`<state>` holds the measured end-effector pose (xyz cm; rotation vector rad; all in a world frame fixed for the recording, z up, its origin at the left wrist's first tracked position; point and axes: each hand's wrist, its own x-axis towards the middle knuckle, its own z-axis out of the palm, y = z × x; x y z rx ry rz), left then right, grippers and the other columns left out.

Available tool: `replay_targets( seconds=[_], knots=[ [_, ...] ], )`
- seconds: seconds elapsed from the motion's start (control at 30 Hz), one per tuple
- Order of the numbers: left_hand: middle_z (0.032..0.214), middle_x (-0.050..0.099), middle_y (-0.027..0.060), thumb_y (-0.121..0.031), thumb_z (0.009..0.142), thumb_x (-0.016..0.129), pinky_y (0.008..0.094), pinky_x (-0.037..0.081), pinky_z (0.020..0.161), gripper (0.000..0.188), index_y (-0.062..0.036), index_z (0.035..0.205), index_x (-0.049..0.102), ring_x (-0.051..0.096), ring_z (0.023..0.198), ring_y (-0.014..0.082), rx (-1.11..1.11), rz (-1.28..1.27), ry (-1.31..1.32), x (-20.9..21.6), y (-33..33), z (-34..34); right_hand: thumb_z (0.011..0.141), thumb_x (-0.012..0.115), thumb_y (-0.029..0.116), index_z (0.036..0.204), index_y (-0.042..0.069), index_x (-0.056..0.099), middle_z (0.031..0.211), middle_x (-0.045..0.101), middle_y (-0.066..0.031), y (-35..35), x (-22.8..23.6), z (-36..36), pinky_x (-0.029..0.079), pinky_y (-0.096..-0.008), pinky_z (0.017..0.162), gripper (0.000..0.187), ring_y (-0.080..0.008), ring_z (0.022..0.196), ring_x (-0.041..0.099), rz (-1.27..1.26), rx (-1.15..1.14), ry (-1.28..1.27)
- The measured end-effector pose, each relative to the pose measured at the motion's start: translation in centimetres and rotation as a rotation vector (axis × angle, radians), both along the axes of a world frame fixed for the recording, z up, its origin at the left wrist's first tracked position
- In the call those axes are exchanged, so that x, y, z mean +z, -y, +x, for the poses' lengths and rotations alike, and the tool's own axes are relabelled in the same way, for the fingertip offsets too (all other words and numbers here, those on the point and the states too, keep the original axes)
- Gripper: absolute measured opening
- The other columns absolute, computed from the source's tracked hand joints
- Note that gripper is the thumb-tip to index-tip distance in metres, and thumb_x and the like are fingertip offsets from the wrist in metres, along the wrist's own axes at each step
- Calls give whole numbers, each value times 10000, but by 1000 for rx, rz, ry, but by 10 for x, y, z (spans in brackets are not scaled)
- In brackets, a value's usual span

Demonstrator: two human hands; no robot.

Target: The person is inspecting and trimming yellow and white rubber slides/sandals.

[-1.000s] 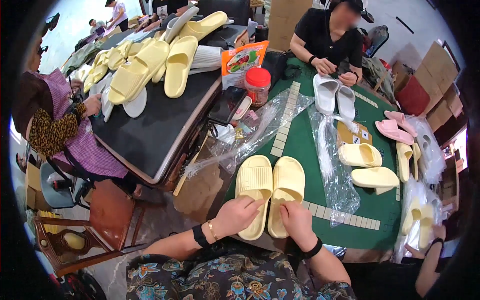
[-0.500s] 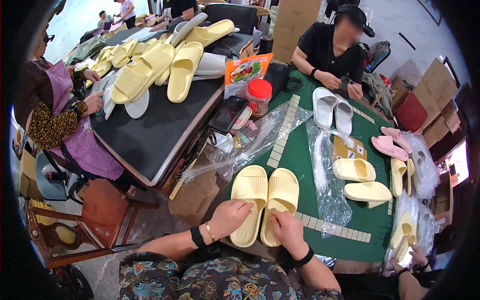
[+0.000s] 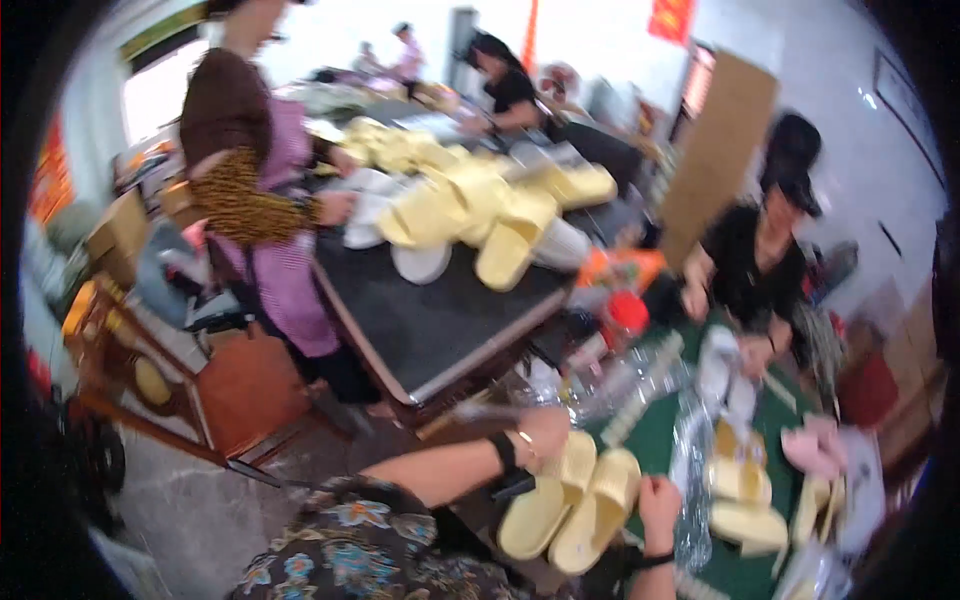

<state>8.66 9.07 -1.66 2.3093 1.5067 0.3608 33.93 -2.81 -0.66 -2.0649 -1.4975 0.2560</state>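
Ok so, starting at the fingers: it's pretty blurry. The left hand [image 3: 545, 438] is right by the strap of one yellow slide in the near pair of yellow slides [image 3: 578, 545]; I can't tell if it's touching, or how wide those fingers are. The right hand [image 3: 659, 510] is just beside the other slide, fingers looking curled in. No clue if something thin is pinched in there.

The pair sits side by side between the two hands, straps facing away from the wearer, at the near edge of the green worktop [image 3: 650, 440]. My guess is this is a handling step on that pair, with the hands between grips rather than properly hanging on. Doing anything more with it would call for opening the fingers and getting a clean hold on a strap or sole edge.

Just right of the right hand there's a crinkly clear plastic bag [image 3: 692, 490], and past that two loose yellow slides [image 3: 748, 524], with some pink slides [image 3: 812, 445] beyond. On the far side, a co-worker in black [image 3: 755, 260] has one hand near a pair of white slides [image 3: 715, 365].

Off to the left is the dark worktop [image 3: 430, 340], with a big heap of yellow slides [image 3: 470, 200] and a few white ones mixed in. A person in a purple apron [image 3: 295, 300] stands by it, one hand at the heap. Wooden chair [image 3: 250, 400] nearest the wearer on that side.
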Motion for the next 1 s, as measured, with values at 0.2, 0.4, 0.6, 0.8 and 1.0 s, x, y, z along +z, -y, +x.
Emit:
replay_targets(
  seconds=[0.2, 0.4, 0.6, 0.8, 1.0],
  knots=[
    [831, 692, 183, -93, 784, 548, 462, 547, 653, 179, -22, 811, 710, 684, 789, 365, -38, 27, -29, -13, -19, 14, 761, 670, 325, 734, -42, 666, 731, 648, -241, -35, -2, 3, 499, -468, 656, 368, -401, 704, 643, -167, -29, 187],
    [826, 699, 171, -129, 758, 576, 431, 549, 624, 185, -51, 817, 733, 693, 782, 335, -132, 124, -112, -3, 10, 16, 808, 550, 192, 870, -25, 669, 844, 643, -281, -18, 14, 0, 481, -479, 728, 255, -453, 834, 616, -211, 165, 25],
    [816, 684, 179, -126, 771, 581, 459, 541, 645, 163, -10, 805, 691, 680, 794, 365, -266, 155, 27, 5, 40, 9, 816, 633, 185, 859, -12, 657, 790, 664, -197, -1, -14, -5, 500, -398, 663, 203, -338, 708, 642, 25, 144, 28],
    [757, 638, 177, -268, 928, 554, 424, 507, 654, 207, -61, 926, 570, 651, 759, 355, -114, -175, 696, -18, 51, 41, 874, 624, 92, 819, -15, 639, 674, 634, -27, -4, -16, -25, 432, -210, 528, 121, -70, 579, 561, 60, 197, -726],
    [802, 643, 150, -170, 904, 561, 396, 496, 662, 146, -37, 943, 606, 638, 739, 337, -222, -189, 798, -28, 59, 44, 918, 578, 147, 970, -22, 635, 777, 667, -115, -1, 3, -64, 484, -293, 630, 186, -189, 676, 625, 82, 294, -859]
  ],
)
